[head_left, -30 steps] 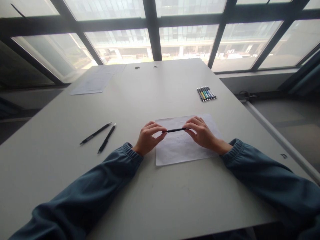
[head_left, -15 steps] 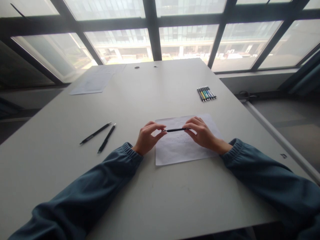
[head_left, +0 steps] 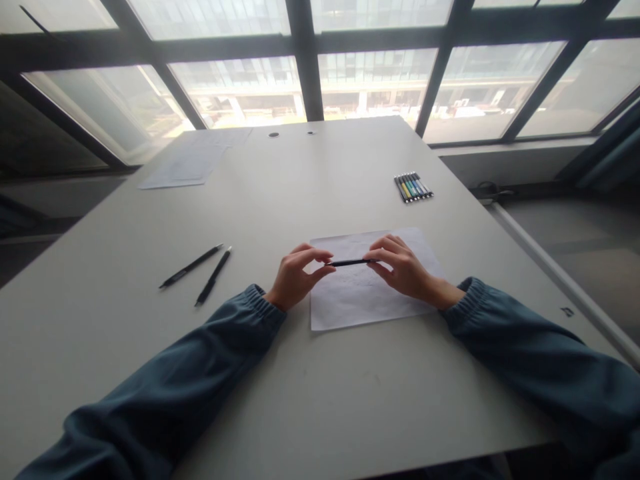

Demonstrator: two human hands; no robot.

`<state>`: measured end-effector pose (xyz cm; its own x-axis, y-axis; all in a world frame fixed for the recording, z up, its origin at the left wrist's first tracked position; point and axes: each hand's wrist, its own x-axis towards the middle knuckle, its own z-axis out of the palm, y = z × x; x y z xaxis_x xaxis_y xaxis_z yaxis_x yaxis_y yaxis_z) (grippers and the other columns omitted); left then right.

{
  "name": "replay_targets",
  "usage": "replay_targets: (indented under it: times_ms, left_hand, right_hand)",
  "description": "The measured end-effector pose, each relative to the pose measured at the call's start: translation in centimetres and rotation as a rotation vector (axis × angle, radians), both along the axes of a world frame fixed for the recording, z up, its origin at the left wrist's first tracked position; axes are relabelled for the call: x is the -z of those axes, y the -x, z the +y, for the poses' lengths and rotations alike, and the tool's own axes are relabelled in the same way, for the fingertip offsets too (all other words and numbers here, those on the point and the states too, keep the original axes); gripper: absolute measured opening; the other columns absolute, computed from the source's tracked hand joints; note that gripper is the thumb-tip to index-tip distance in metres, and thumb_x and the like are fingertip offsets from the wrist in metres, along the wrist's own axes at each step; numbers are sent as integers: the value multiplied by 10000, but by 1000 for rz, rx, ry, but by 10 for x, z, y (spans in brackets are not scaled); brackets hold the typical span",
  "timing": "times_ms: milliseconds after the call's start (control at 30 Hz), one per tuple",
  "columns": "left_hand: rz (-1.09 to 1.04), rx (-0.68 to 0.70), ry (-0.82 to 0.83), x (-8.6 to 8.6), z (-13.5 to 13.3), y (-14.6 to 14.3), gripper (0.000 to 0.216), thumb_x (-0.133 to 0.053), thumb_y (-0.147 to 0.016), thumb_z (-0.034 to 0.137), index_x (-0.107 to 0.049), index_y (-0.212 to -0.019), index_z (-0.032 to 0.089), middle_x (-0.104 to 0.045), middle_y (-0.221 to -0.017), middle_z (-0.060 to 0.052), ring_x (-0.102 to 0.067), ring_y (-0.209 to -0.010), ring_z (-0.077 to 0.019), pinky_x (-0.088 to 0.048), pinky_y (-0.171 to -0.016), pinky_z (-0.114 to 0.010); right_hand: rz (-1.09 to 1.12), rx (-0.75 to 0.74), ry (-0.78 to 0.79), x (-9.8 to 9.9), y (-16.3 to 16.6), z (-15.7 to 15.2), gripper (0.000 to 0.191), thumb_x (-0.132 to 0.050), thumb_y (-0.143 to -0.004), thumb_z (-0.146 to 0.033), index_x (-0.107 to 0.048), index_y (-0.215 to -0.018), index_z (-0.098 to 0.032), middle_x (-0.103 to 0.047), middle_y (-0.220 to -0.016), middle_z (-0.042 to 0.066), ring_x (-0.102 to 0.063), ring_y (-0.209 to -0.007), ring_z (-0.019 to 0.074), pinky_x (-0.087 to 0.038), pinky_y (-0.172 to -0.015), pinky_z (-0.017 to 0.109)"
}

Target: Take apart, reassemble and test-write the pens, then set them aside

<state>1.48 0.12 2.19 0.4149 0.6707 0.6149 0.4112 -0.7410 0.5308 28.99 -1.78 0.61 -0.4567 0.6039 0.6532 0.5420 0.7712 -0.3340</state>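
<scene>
Between my two hands a slim black pen (head_left: pixel 349 263) lies nearly level above a white sheet of paper (head_left: pixel 345 310). Thumb and fingers of my left hand (head_left: pixel 299 273) pinch its left end. My right hand (head_left: pixel 400 265) grips the other end the same way, and its fingers cover that tip. Faint marks show on the paper beneath. To the left, two more dark pens rest on the table, one long and thin (head_left: pixel 191 266), the other (head_left: pixel 213 277) beside it at a steeper slant.
A row of several pens with coloured bands (head_left: pixel 413 187) lies at the right on the white table (head_left: pixel 300 193). More paper sheets (head_left: pixel 183 163) lie at the far left. Two small round fittings sit near the far edge, before large windows.
The pen's right end has dipped a little, and the pen is slightly more level. Both hands have barely moved and still hold it.
</scene>
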Motion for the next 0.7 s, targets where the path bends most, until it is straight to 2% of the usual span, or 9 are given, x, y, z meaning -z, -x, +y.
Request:
replay_targets:
  times_ms: [700]
  left_hand:
    - [12, 61, -10, 2, 2, 0, 142, -748, -871, 323, -724, -947, 206, -750, -871, -62, -668, -825, -183, -571, -749, -331]
  right_hand:
    - [31, -78, 86, -1, 2, -4, 228, -576, -962, -182, -649, -1171, -238, -707, -1001, 71, -643, -900, 215, -500, -851, 394]
